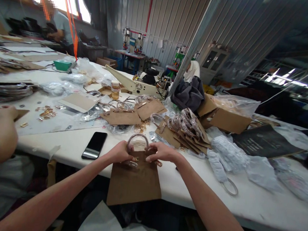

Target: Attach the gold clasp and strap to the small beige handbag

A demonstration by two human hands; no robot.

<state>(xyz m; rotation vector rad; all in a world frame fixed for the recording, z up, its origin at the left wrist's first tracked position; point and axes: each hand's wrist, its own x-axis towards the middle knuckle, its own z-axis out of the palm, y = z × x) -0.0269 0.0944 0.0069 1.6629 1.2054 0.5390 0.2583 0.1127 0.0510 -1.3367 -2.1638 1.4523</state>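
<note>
A small brown bag [134, 183] hangs over the near edge of the white table [72, 143]. Its curved, plastic-wrapped handle [137, 138] stands up between my hands. My left hand [120, 152] is closed on the handle's left end, where a metal clasp shows. My right hand [161, 152] pinches the handle's right end at the bag's top edge.
A black phone [94, 145] lies left of the bag. Stacked brown bags with handles [184, 130] and clear wrappers [229, 157] lie to the right. Gold fittings [47, 112] are scattered at left, near a co-worker's hand [6, 116]. A machine [135, 83] and cardboard boxes [225, 119] stand farther back.
</note>
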